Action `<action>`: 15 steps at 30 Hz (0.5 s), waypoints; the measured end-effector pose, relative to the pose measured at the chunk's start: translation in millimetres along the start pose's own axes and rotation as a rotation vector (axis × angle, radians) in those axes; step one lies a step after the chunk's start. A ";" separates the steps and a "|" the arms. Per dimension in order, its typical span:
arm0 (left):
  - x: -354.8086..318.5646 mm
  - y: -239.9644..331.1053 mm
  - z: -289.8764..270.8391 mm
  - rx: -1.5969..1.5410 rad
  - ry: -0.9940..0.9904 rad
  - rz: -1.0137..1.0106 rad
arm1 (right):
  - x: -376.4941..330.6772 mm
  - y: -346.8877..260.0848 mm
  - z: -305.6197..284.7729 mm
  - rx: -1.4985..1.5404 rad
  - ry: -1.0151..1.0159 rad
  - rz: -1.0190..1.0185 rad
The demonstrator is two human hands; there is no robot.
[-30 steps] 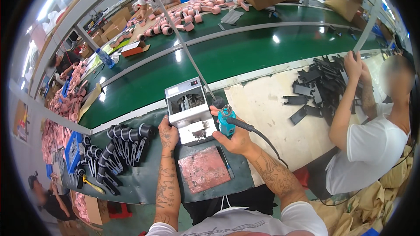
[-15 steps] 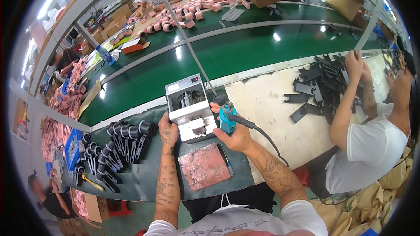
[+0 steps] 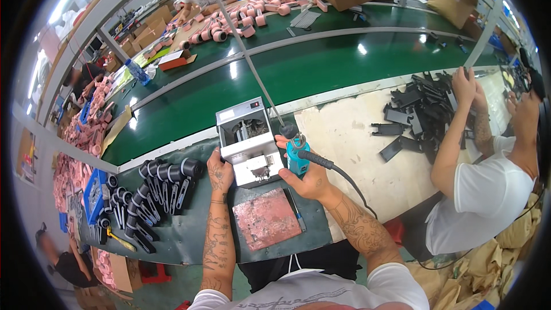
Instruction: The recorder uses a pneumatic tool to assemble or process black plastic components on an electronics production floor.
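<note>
Teal electric screwdriver [image 3: 298, 161] in tattooed right hand [image 3: 307, 179], black cord trailing at 4 o'clock. Tattooed left hand [image 3: 220, 173] against pale grey machine [image 3: 248, 140]. Mottled pink-red mat [image 3: 266, 218] at 6 o'clock. Glossy black tubes [image 3: 155, 186] at 9. Dark green conveyor belt [image 3: 298, 74] at 12, pink parts [image 3: 241, 20] beyond. Bench [image 3: 178, 235] dark grey-green.

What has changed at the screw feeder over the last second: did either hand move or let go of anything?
Barely anything. The left hand rests against the side of the grey feeder box as before. The right hand keeps its grip on the teal electric screwdriver at the box's right edge. The pink mat and black tubes lie unmoved.
</note>
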State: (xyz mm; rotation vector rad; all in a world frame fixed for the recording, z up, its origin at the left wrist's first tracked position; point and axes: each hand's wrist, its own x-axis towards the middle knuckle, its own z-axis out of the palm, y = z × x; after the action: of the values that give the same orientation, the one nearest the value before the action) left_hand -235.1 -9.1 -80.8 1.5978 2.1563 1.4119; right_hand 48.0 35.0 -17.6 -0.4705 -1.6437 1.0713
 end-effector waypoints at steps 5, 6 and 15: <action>-0.2 14.6 -0.4 -0.053 0.000 -0.063 | 0.6 0.5 -1.5 -0.025 -0.002 -0.015; 0.3 12.0 -0.3 -0.024 -0.004 -0.050 | 0.9 0.4 -1.6 -0.032 -0.004 -0.021; 0.7 9.7 -1.3 -0.001 0.003 -0.002 | 0.8 1.2 -0.9 -0.019 -0.005 -0.014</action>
State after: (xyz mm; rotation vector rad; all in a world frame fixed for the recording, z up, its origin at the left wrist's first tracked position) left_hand -229.4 -9.2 -72.9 1.5935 2.1579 1.4149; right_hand 48.3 36.6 -18.1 -0.4684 -1.6605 1.0474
